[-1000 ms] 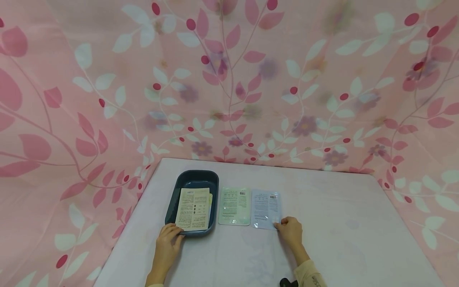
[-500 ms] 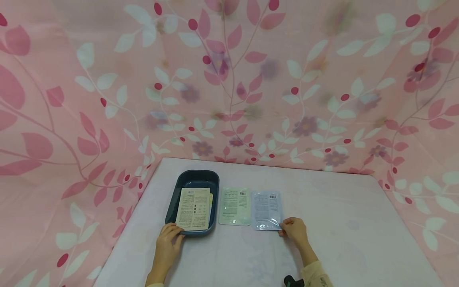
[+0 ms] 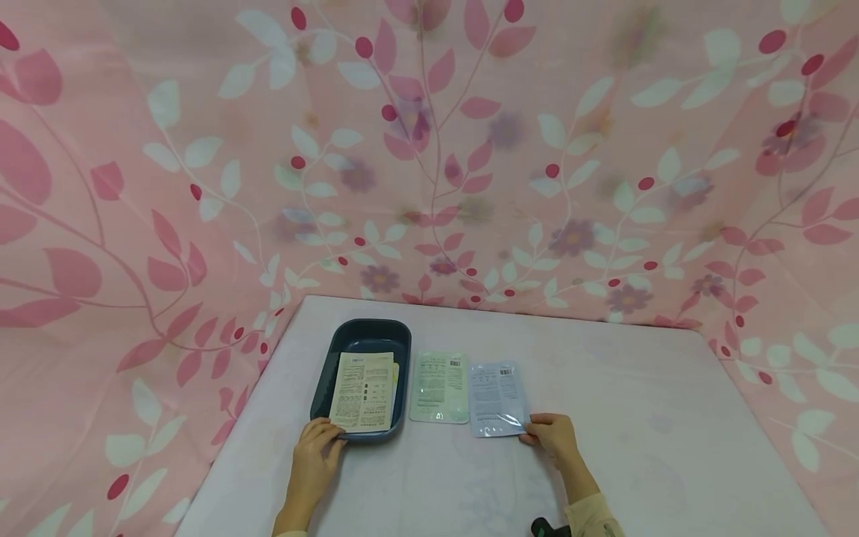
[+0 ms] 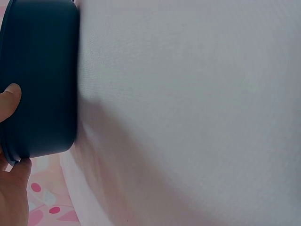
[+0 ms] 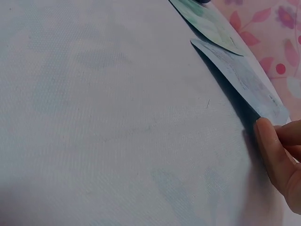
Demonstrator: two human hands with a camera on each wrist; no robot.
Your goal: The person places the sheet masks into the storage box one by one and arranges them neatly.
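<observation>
My left hand (image 3: 315, 456) grips the near left corner of a dark blue tray (image 3: 405, 388); in the left wrist view its thumb lies against the tray's outer wall (image 4: 42, 80). Inside the tray is a folded printed leaflet (image 3: 362, 391), with a yellow-green edge showing behind it. To the right lies a light green flat packet (image 3: 439, 386). Beside that, my right hand (image 3: 553, 438) pinches the near right corner of a light blue packet (image 3: 498, 397) between thumb and fingers. In the right wrist view the blue packet's near edge (image 5: 225, 70) stands raised over a shadow.
A white cloth covers the table (image 3: 644, 418). Pink curtains with leaf patterns (image 3: 429, 149) hang behind and at both sides. A small black object (image 3: 549, 527) shows by the right sleeve (image 3: 593, 516).
My right hand has shifted its pinch to the blue packet's corner and drawn the packet slightly nearer, tilting it a little. The left hand and tray stay in place.
</observation>
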